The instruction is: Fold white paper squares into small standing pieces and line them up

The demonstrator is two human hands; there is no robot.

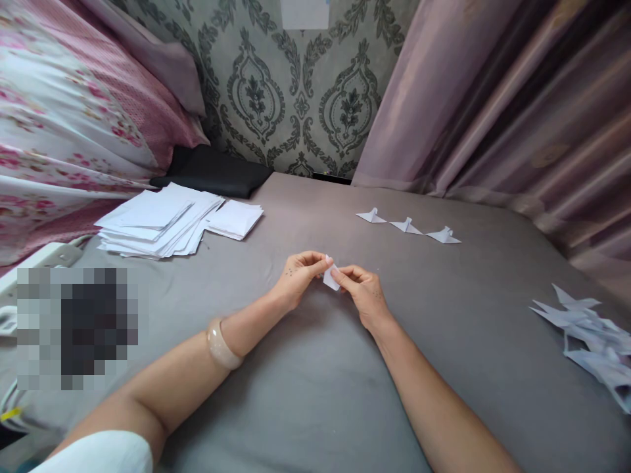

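Observation:
Between my two hands is a small piece of folded white paper (332,277), held a little above the grey cloth. My left hand (302,272) pinches its upper left edge between thumb and fingers. On the right side, my right hand (365,289) grips the same paper, thumb lying on its face. The fingertips behind the paper are partly hidden. Farther back on the right stand three small folded paper figures (407,225) in a slanting row.
A stack of white sheets (148,226) lies at the back left, with a smaller stack of square paper (236,219) beside it. Behind them is a black flat item (211,169). More folded paper figures (591,335) are heaped at the right edge. Curtains (444,98) hang behind.

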